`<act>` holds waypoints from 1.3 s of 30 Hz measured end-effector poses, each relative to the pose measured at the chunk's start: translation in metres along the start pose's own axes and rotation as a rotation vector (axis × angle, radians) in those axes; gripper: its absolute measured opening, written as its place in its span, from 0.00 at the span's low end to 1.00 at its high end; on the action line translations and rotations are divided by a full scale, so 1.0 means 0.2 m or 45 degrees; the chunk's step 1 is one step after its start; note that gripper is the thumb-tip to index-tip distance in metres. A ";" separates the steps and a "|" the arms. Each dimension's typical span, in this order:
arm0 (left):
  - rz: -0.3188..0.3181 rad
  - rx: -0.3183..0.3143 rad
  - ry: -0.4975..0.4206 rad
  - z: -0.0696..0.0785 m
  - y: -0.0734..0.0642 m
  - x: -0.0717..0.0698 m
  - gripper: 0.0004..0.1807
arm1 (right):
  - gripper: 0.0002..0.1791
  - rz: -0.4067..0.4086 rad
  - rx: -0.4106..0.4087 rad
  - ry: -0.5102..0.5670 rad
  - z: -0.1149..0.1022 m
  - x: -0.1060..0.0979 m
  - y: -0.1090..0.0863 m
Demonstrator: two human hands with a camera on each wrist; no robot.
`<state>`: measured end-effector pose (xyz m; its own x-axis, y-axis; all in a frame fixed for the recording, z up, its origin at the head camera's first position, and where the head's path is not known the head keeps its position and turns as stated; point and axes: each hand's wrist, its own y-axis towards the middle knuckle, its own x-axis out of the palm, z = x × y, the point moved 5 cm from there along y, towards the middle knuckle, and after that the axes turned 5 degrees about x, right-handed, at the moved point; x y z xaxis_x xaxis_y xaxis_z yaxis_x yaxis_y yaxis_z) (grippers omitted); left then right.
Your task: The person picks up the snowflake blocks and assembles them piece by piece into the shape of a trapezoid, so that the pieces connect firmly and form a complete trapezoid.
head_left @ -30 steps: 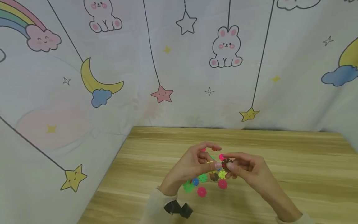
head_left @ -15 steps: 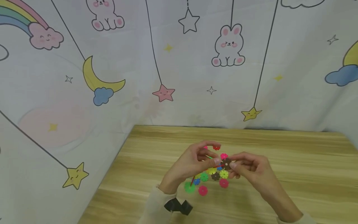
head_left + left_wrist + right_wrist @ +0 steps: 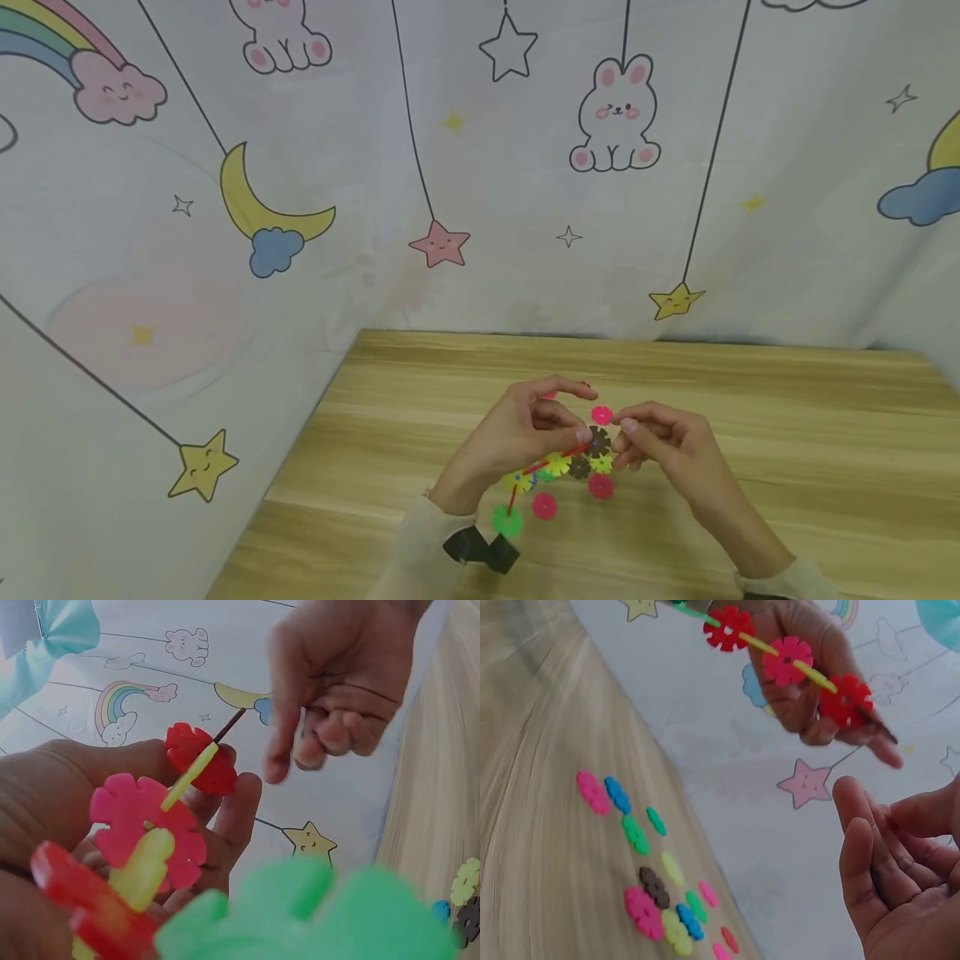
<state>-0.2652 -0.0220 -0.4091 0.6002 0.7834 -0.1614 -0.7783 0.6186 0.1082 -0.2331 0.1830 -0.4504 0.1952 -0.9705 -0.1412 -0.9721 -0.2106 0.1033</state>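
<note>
Wood-grain tabletop (image 3: 765, 408) bears loose discs (image 3: 639, 913); above it, left hand (image 3: 525, 427) pinches disc chain (image 3: 786, 661) near its brown disc (image 3: 604, 440); right hand (image 3: 667, 442), loosely curled, appears empty; current step, apparently linking; next move likely needs another disc.

Head view: small red plastic disc (image 3: 585, 384) mostly behind the left hand (image 3: 521, 429); notch count unreadable. White rabbit print (image 3: 283, 37) cropped by the top edge, ears out of frame.

Left wrist view: bright green notched plastic disc (image 3: 300, 922) out of focus, cut by the bottom edge. Bright red notched plastic disc (image 3: 197, 757) partly covered by pinching fingers. Right hand (image 3: 341, 690) slightly blurred at the fingertip, cropped above. Dark brown plastic disc (image 3: 470, 921) truncated by the right edge.
</note>
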 end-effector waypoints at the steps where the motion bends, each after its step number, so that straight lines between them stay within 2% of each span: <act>1: 0.003 0.000 0.002 0.00 0.00 0.00 0.22 | 0.16 0.021 0.037 -0.014 0.03 -0.01 0.01; 6: 0.015 0.001 -0.014 0.00 0.00 -0.01 0.21 | 0.14 0.093 0.165 -0.155 0.22 -0.04 0.06; 11: 0.040 -0.003 -0.024 0.01 0.00 -0.01 0.21 | 0.11 0.095 0.211 -0.313 0.34 -0.01 0.09; 17: 0.115 0.004 -0.019 0.01 0.00 -0.01 0.19 | 0.15 0.094 0.192 -0.532 0.40 0.04 0.08; 21: 0.157 0.020 -0.041 0.01 0.00 -0.02 0.18 | 0.16 0.123 0.169 -0.601 0.41 0.05 0.07; 27: 0.192 -0.005 -0.046 0.00 0.01 -0.02 0.18 | 0.19 0.115 0.140 -0.581 0.41 0.05 0.07; 33: 0.185 -0.012 -0.048 -0.01 0.02 -0.01 0.18 | 0.23 0.077 0.134 -0.491 0.41 0.05 0.08; 39: 0.181 -0.003 -0.053 0.00 0.01 -0.01 0.16 | 0.24 0.093 0.127 -0.235 0.42 0.03 0.07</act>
<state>-0.2684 -0.0218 -0.4095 0.4907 0.8651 -0.1041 -0.8565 0.5009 0.1249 -0.2573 0.1839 -0.5321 0.1058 -0.9430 -0.3156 -0.9926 -0.1191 0.0230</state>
